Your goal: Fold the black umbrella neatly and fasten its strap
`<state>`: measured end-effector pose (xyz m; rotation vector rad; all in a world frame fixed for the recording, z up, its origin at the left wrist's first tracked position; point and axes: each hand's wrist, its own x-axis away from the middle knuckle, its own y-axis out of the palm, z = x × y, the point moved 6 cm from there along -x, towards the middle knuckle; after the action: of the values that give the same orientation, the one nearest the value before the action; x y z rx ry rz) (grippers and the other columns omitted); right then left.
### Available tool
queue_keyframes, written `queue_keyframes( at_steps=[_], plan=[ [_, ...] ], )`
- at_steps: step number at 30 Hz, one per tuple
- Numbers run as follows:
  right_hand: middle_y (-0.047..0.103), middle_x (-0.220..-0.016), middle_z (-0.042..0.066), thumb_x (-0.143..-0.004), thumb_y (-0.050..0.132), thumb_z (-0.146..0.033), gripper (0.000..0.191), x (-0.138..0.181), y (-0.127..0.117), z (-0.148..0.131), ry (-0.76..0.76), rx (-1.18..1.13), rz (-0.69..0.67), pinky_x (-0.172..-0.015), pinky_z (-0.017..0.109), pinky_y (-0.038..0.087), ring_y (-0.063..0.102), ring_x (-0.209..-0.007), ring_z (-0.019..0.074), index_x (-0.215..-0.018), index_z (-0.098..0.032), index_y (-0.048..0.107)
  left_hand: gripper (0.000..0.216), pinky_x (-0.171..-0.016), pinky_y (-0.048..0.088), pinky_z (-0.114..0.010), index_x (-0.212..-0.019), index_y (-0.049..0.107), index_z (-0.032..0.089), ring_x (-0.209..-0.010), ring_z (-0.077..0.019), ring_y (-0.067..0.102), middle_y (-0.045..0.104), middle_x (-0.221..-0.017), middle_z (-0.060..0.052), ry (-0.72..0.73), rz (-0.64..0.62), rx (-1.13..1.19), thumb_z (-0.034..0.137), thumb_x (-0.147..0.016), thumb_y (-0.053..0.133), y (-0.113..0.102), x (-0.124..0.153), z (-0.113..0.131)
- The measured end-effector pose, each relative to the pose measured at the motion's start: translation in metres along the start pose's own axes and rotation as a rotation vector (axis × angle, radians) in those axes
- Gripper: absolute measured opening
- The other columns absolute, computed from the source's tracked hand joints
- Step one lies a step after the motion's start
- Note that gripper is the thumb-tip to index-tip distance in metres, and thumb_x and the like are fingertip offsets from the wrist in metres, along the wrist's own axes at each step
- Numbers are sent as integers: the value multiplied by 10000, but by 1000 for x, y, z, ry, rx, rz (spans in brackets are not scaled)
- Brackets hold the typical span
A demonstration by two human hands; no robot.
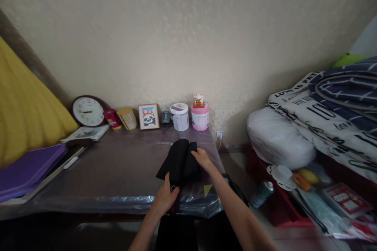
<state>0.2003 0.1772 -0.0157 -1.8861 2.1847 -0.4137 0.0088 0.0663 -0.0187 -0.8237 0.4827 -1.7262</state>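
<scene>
Head view: a black cloth (173, 162) lies loosely folded at the near right part of the table (118, 176), its folds running from near to far. Left hand (166, 197) is at the near edge of the cloth, thumb extended over the fabric and fingers curled, with the near edge held between them; a small ring shape (173, 188) shows beside the thumb, and whether it is worn or attached to the cloth cannot be told. Right hand (203, 158) is closed in a pinch on the right edge of the cloth, farther off than the left hand. Table surface has a shiny clear covering. Along its far side, right to left, stand a pink tub (200, 120) bearing a small figurine (199, 102), a white tub (180, 119), a small dark blue box (166, 117), a picture frame (149, 117) with a panda print, a yellow container (127, 118), tilted, a red can (112, 119), also tilted, and a round clock (88, 111) leaning against the wall (176, 47). A flat book (86, 132) lies before the clock. Purple folders (32, 170) lie at the left, near a yellow curtain (26, 110). Right of the table, a white plug (220, 135) sits in a wall socket, a spray can (262, 194) stands on the floor, and folded bedding (344, 98) is piled beyond a red crate (290, 219).
</scene>
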Motion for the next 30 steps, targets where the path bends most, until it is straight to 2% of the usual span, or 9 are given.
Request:
queue_keyframes(
  at_steps=[5,12,15,20,23,27,30],
  plan=[
    [490,-519,-38,-718,510,-249,116,-7,2,-15,-35,30,-1,-442,187,352,464,-499,97,-641,-168,537,585,-500,400,-205,-1339,85,149,-480,-115,573,613,-641,13,10,-34,89,316,-838,337,-1,-2,-6],
    [474,-551,-45,-734,508,-258,115,-6,4,-40,-13,37,-49,-386,184,367,444,-446,79,-660,-173,490,606,-478,393,-214,-1346,67,136,-447,-124,561,600,-590,18,6,-42,87,332,-839,334,0,-4,-9],
    [512,-588,-34,-749,500,-244,81,-6,15,-48,19,48,-84,-384,194,402,465,-422,75,-721,-168,500,618,-521,400,-214,-1350,64,123,-506,-126,589,633,-681,-18,5,-26,42,311,-833,345,2,-6,-10],
    [600,-740,28,-760,496,-246,155,-11,34,-51,45,112,-125,-389,208,433,528,-426,88,-870,-139,511,680,-698,394,-246,-1357,83,101,-847,-187,611,642,-939,-114,-14,36,-85,311,-802,414,4,-9,-11],
    [626,-829,66,-755,508,-270,247,-15,40,-51,30,183,-116,-434,226,453,572,-479,113,-956,-126,504,703,-687,389,-257,-1364,67,103,-848,-205,612,647,-946,-125,-36,33,-142,328,-800,421,6,-11,-12],
    [636,-869,90,-742,526,-278,263,-18,47,-52,-14,300,-91,-528,231,460,619,-614,148,-953,-121,510,713,-720,383,-249,-1366,48,102,-922,-205,594,628,-1018,-134,-45,26,-182,324,-802,422,9,-13,-12],
    [647,-850,83,-765,495,-279,253,-16,54,-54,-25,373,-102,-517,221,446,614,-556,131,-967,-126,493,719,-731,381,-238,-1367,36,97,-952,-198,584,622,-1037,-134,-50,17,-204,316,-802,423,11,-14,-12]
  ],
)
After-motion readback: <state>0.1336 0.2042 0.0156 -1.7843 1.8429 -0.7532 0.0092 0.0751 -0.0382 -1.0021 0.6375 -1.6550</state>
